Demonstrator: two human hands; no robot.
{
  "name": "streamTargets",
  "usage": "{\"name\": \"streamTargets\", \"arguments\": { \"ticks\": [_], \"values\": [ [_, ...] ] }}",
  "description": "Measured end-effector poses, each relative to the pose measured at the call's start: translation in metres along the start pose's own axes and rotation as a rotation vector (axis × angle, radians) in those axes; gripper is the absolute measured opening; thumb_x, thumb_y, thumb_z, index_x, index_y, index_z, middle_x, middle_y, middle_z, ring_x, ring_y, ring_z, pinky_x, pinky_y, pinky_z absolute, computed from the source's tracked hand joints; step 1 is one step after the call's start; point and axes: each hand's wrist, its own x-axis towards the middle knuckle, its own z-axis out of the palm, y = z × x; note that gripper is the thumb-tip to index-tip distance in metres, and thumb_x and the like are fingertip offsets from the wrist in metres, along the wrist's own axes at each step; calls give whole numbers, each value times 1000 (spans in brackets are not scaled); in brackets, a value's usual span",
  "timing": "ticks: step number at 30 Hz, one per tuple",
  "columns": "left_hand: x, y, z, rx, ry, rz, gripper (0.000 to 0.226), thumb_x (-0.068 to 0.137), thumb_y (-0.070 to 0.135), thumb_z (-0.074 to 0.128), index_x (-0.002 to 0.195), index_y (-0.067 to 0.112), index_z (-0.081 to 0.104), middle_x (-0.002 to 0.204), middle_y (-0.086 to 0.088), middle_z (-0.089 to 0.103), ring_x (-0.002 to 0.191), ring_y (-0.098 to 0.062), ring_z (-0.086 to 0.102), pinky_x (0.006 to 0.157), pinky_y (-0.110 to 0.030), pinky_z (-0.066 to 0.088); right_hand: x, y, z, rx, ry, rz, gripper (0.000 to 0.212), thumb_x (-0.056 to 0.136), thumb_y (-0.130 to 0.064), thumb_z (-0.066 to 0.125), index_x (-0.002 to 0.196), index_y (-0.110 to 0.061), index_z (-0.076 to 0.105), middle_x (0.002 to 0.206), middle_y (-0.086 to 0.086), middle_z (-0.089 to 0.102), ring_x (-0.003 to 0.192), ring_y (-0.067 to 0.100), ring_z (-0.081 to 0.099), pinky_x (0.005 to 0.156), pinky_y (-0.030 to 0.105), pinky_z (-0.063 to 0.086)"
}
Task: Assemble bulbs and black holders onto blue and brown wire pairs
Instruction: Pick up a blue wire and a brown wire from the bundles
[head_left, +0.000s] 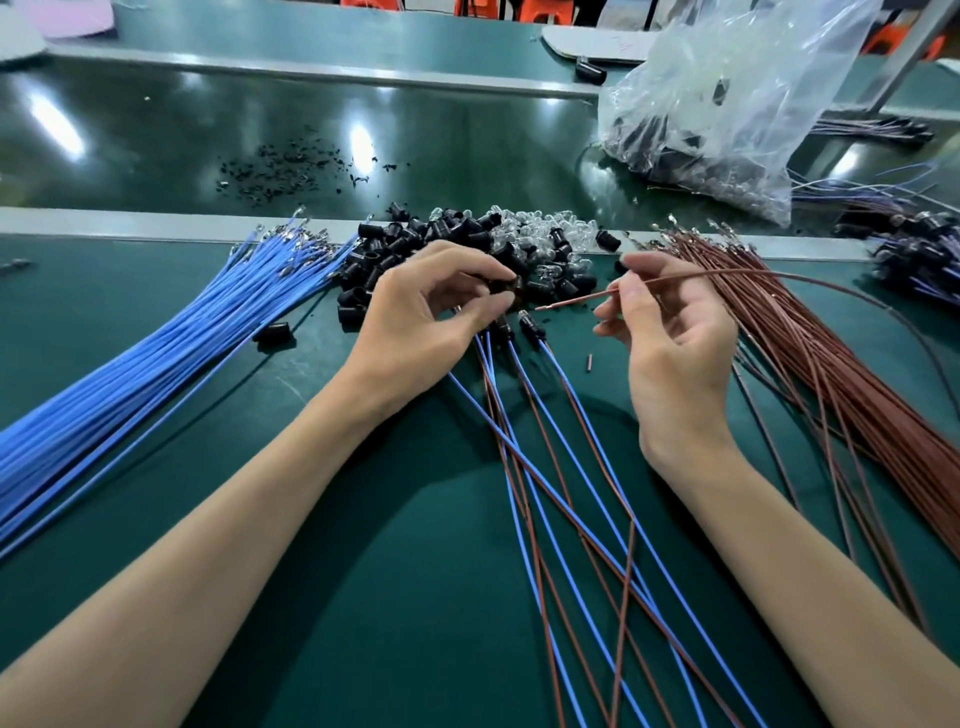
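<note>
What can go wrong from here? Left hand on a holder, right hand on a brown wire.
1. The right hand pinches the brown wire back from its free end, so the tip may flex and miss the black holder in the left hand.
2. Finished pairs lie crossed between the forearms; either arm could drag or tangle them.
3. The loose pile of holders and bulbs sits just behind the hands; a nudge may scatter parts.

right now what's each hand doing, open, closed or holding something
Left hand: closed, pinching a black holder at its fingertips.
Right hand: closed, pinching a single brown wire near its free end.
</note>
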Motion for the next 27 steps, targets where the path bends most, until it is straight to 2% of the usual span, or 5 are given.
{"name": "streamTargets", "arguments": {
  "ticks": [5,14,19,24,27],
  "values": [
    [0,1,-3,-149,-27,-120,22,85,-2,66,94,18,67,89,0,66,79,-6,60,78,-18,46,1,1,1,133,-78,163,23,104,-12,39,88,-12,55,76,-1,71,73,16,71,66,20,54],
    [-2,0,-3,-192,-68,-132,24,75,-4,74,85,16,66,78,12,69,77,-4,65,77,-17,52,-3,-1,2,175,-152,123,24,90,9,56,89,-14,50,78,0,72,78,18,72,72,19,53],
    [-2,0,-2,-214,-62,-147,20,73,1,76,83,16,66,82,-2,69,84,-24,69,81,-29,54,-3,-3,2,153,-116,86,23,90,7,58,88,-15,51,76,-1,72,76,16,72,70,19,53],
    [-3,1,-1,-184,-89,-144,19,75,3,75,83,18,67,78,3,71,80,-16,69,75,-21,54,-4,-2,3,90,-167,42,25,89,8,59,88,-16,51,77,-2,71,74,16,72,69,18,52],
    [-3,2,-1,-177,-83,-160,18,76,6,75,84,21,70,81,-1,74,82,-19,70,81,-29,55,-4,-1,2,59,-166,21,24,89,7,60,88,-16,52,80,0,70,75,16,72,69,18,52]
  ]
}}
